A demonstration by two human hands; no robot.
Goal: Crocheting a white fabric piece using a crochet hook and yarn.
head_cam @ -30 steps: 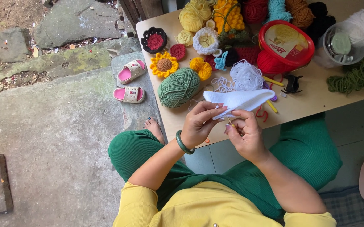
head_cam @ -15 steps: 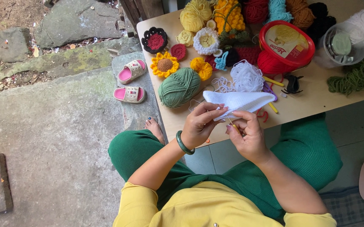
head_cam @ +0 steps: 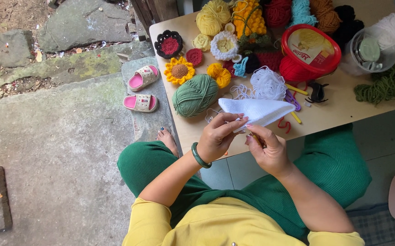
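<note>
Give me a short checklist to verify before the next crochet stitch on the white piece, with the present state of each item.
1. Left hand pinches the white crocheted piece: ok.
2. Right hand holds a hook at the piece's edge: cannot tell, the tool is mostly hidden.
3. White yarn pile lies close behind the piece: ok.
4. Strand from pile to piece free of tangles: cannot tell.
5. Green yarn ball lies apart from the piece: ok.

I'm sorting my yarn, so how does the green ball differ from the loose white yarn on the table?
The green ball is tightly wound, round and larger; the white yarn is a loose, tangled, smaller heap. The green ball lies nearer the left hand, the white yarn farther along the table. Both rest untouched.
</note>
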